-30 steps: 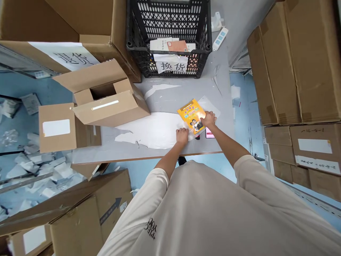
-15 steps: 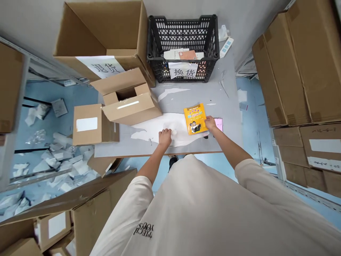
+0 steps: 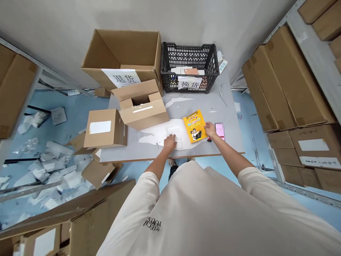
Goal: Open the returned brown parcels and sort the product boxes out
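Note:
A yellow book [image 3: 195, 125] lies flat on the grey table [image 3: 186, 151]. My right hand [image 3: 210, 129] rests at its right edge, fingers curled against the cover. My left hand [image 3: 169, 142] lies flat, fingers spread, on a white plastic mailer bag [image 3: 160, 134] spread left of the book. A pink phone [image 3: 220, 130] sits just right of my right hand.
A small open cardboard box [image 3: 140, 104] and a sealed labelled box [image 3: 104, 128] stand at the table's left. A large open carton [image 3: 125, 58] and a black crate [image 3: 189, 67] with papers stand at the back. Stacked cartons [image 3: 287, 81] fill shelves at right. White bags litter the blue floor [image 3: 39, 167].
My left hand left the book's corner and slid left onto the white bag. My right hand stays at the book's right edge. The view pulled back and tilted up.

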Demonstrator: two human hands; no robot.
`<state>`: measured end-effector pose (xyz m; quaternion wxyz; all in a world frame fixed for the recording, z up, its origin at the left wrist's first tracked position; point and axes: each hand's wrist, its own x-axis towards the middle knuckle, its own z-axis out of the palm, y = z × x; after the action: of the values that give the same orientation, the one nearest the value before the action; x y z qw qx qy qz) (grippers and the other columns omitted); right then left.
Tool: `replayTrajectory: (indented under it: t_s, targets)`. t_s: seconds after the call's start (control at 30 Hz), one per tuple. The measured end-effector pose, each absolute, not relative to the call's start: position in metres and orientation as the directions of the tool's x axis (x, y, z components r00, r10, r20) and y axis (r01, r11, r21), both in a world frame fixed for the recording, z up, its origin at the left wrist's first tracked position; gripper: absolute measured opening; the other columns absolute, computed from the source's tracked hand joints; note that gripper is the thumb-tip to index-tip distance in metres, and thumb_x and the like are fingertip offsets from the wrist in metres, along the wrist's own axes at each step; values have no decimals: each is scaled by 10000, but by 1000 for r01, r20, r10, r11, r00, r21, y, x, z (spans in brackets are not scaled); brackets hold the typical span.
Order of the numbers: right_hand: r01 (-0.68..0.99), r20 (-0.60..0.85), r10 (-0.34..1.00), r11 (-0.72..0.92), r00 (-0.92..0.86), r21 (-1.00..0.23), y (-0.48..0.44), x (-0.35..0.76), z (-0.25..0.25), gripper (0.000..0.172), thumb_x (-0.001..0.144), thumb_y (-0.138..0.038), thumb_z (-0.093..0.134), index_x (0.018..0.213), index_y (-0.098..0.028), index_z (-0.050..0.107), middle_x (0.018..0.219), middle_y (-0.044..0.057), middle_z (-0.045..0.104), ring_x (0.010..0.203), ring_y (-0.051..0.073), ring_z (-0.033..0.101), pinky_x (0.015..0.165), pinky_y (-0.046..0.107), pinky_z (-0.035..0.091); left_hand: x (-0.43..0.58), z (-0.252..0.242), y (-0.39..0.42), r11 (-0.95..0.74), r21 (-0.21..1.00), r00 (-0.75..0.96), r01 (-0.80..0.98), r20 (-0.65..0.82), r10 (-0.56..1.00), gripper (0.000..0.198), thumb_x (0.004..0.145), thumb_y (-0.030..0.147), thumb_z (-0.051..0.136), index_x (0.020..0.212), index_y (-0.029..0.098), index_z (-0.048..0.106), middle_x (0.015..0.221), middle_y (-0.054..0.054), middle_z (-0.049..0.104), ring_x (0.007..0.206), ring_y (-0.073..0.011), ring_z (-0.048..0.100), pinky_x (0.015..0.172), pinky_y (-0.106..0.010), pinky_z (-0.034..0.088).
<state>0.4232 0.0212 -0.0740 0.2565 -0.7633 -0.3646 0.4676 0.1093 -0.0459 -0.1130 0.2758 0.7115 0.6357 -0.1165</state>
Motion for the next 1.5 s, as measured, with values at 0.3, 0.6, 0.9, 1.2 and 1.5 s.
replayTrajectory:
  t_s: [0.3, 0.6, 0.9, 1.2, 1.5]
  targets:
    - [298, -556, 706, -698, 439, -651, 3, 420, -106, 379, 842, -227, 590, 1197, -210, 721, 1034, 71, 810, 878, 239, 772, 820, 364, 661, 122, -127, -42, -67, 241, 185, 968, -513, 838, 353, 1070, 134, 478, 1346, 188, 692, 1384, -207, 693, 1330, -348, 650, 1105, -487, 485]
    - [487, -467, 746, -664, 474, -567, -2, 404, -108, 541, 822, -187, 674, 1358, -177, 745, 1427, 209, 725, 1286, 361, 700, 1149, 530, 564, 48, -57, -47, -67, 437, 145, 897, -148, 978, 233, 1116, 209, 452, 1229, 250, 652, 1243, -139, 719, 1148, -321, 700, 990, -427, 527]
    - [447, -235, 899, -49, -370, -893, 7, 296, -56, 573, 795, -381, 865, 1341, -237, 771, 1260, 88, 705, 945, 208, 655, 965, 396, 606, 48, -1, -36, -186, 690, 123, 700, 141, 982, 135, 1142, 322, 488, 1167, 261, 606, 1149, -90, 712, 1075, -266, 687, 949, -379, 549]
    - [3, -264, 891, -283, -371, -959, 45, 248, 26, 277, 779, -451, 751, 916, -213, 714, 851, 11, 708, 806, 185, 628, 753, 288, 524, 29, 41, -18, -120, 737, 109, 666, 63, 992, 87, 1009, 306, 676, 979, 249, 617, 1240, -81, 668, 1174, -239, 671, 964, -344, 588]
    - [118, -86, 950, -53, -302, -992, 84, 203, 72, 498, 875, -445, 653, 1330, -246, 688, 1326, 94, 723, 1086, 250, 680, 906, 370, 603, -9, 63, 37, -90, 765, -99, 638, 197, 976, 152, 977, 255, 672, 1061, 264, 546, 1016, -15, 725, 925, -222, 680, 866, -335, 526]
